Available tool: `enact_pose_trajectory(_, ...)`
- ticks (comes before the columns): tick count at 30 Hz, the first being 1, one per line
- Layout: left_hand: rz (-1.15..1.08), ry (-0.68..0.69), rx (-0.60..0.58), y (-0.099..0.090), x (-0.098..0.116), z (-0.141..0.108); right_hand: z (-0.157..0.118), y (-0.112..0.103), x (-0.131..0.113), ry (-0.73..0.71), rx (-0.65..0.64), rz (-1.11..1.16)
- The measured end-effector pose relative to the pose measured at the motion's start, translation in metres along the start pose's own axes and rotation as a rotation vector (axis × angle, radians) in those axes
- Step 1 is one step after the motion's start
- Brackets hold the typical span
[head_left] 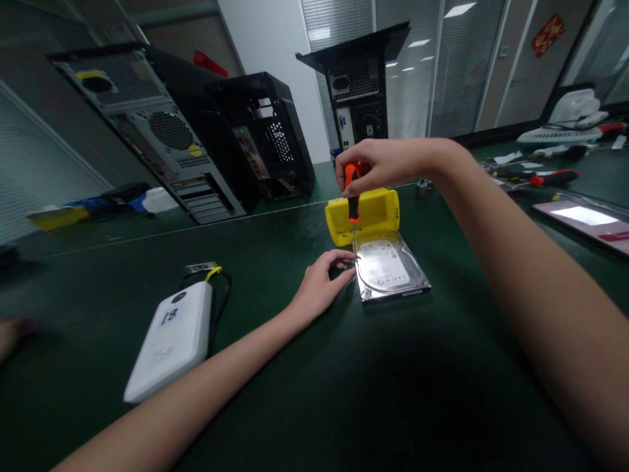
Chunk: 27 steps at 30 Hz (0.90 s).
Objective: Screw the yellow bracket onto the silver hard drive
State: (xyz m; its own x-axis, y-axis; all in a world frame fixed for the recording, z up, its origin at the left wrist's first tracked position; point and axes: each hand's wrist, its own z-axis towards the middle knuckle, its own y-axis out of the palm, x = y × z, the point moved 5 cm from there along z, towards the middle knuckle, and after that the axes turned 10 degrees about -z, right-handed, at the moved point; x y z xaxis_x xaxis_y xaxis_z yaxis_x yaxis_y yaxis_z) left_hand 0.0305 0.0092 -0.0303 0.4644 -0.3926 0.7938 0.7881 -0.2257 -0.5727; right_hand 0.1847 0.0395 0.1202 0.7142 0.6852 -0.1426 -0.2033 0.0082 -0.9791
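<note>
A silver hard drive [386,265] lies label up on the dark green table [275,242]. My right hand [368,167] grips the orange and black handle of a screwdriver [353,208], held upright with its tip at the drive's left edge. Beside that edge, my left hand [324,278] has its thumb and fingertips around the spot near the tip; whether they pinch a screw or only the drive's side is too small to tell. Just behind the drive sits a yellow tray [378,213] with small bits in it.
Computer cases [171,131] stand at the back left, another [358,92] behind the tray. A white power bank [171,334] with a cable lies left. Tools [550,178] and a pink-framed device [584,216] are at right. Another person's hand [10,334] shows at the left edge.
</note>
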Motion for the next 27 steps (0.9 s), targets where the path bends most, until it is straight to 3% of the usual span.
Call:
enact_pose_trajectory(18, -0.026, 0.012, -0.009, 0.000, -0.003, 0.000, -0.001, 0.001, 0.006, 0.060, -0.032, 0.007)
enact_pose_trajectory(27, -0.026, 0.013, -0.019, 0.000, -0.004, 0.001, 0.003, 0.001, 0.008, 0.110, 0.018, -0.034)
